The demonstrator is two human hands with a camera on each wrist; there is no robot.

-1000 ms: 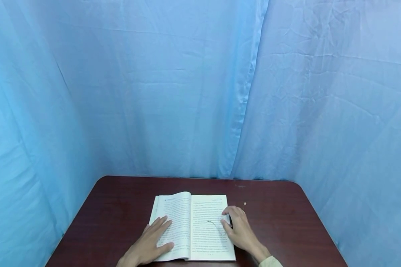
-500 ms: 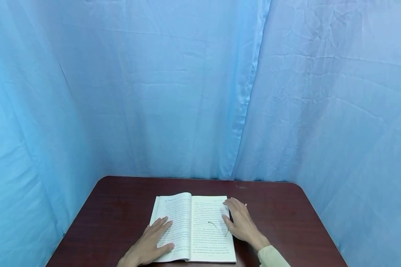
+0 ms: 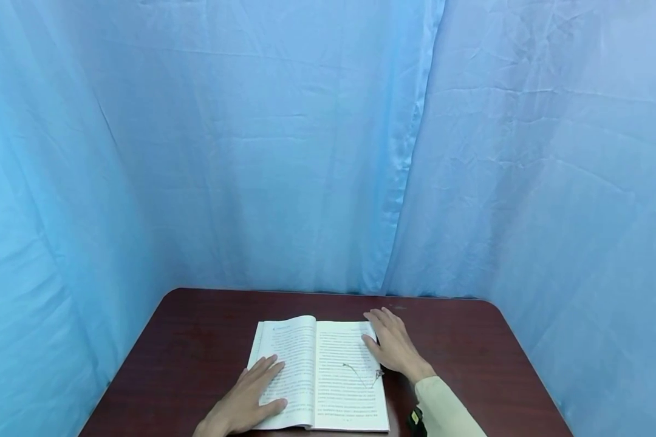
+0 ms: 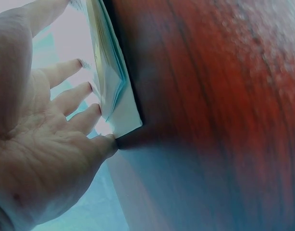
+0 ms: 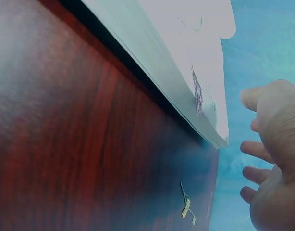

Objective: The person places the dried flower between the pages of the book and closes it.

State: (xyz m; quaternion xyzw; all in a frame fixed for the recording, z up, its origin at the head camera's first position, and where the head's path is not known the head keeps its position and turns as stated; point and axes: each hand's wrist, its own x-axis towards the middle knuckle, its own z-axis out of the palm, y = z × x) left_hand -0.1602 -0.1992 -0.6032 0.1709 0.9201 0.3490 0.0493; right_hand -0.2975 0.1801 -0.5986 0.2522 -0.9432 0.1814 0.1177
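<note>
An open book [image 3: 341, 400] with printed pages lies on the table. My left hand [image 3: 246, 394] rests spread on its left page; in the left wrist view the fingers reach over the page edges [image 4: 105, 62]. My right hand [image 3: 392, 343] is at the far right corner of the book, fingers loosely extended and holding nothing. A thin dried sprig [image 3: 355, 370] lies on the right page, its dark flowery end [image 3: 379, 375] at the page's outer edge. The right wrist view shows a small yellowish sprig [image 5: 186, 207] on the table beyond the book, hidden in the head view.
The dark red wooden table [image 3: 197, 346] extends to both sides of the book and behind it. Blue curtains [image 3: 284, 152] hang close behind the table and along its sides. A black strap device [image 3: 416, 419] shows at the right sleeve.
My right hand has moved away from me along the book's right edge, uncovering the sprig's flowery end and covering the small yellowish sprig on the table. My left hand has stayed put.
</note>
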